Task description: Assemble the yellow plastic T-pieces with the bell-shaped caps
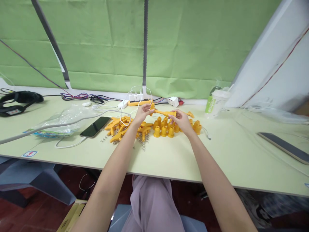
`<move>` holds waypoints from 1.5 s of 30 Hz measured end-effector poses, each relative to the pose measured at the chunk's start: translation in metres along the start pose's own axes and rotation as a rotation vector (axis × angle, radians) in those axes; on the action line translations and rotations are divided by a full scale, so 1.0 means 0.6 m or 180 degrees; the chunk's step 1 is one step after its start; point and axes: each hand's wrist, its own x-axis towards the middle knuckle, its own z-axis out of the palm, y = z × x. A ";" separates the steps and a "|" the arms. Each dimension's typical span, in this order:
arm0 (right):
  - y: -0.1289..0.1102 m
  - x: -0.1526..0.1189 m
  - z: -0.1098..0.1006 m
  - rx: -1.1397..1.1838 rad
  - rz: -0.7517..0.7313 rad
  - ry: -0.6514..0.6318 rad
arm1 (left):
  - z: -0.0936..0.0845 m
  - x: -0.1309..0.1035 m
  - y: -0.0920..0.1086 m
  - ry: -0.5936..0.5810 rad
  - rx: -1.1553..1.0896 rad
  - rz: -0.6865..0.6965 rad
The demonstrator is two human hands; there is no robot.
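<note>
Around the middle of the frame, the left hand (144,112) pinches a yellow handle (152,109) and the right hand (182,121) pinches a yellow sleeve (172,113) in line with it; a slack grip or skewed angle could drop either onto the standing yellow cups (163,130) below. The white cable (125,124) (looped over the corkscrew heap (118,136), left of centre) might snag.

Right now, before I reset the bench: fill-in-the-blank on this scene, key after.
The ____ holds the T-handle of the raised yellow corkscrew; the right hand holds its flared end.
In this view, upright yellow sleeves stand to the ____ of the heaped corkscrews.
The colour of the curtain behind the table is ____.

Missing: left hand; right; green.
</note>
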 end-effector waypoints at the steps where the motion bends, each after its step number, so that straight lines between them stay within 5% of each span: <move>1: 0.001 0.000 -0.001 -0.0082 0.0026 -0.0032 | 0.001 -0.001 0.001 -0.0007 -0.0006 0.0004; 11: -0.018 -0.006 -0.009 -0.0007 -0.0326 -0.0041 | -0.004 0.000 0.002 0.0085 -0.0053 0.0097; 18: -0.008 -0.003 -0.017 -0.0614 0.0062 0.0040 | -0.004 0.002 0.005 0.0011 -0.0108 0.0161; 25: -0.019 -0.002 -0.021 -0.0434 -0.0528 0.0028 | -0.018 0.001 0.015 0.0197 -0.0100 0.0238; 32: -0.012 -0.005 -0.022 -0.0623 -0.0102 0.0049 | -0.014 0.002 0.011 0.0063 -0.0102 0.0222; 40: -0.019 -0.005 -0.017 -0.0680 -0.0437 0.0000 | -0.016 0.001 0.007 0.0060 -0.0089 0.0219; 45: -0.017 -0.006 -0.020 -0.0467 0.0052 -0.0049 | -0.010 0.000 0.010 -0.0062 -0.0156 0.0191</move>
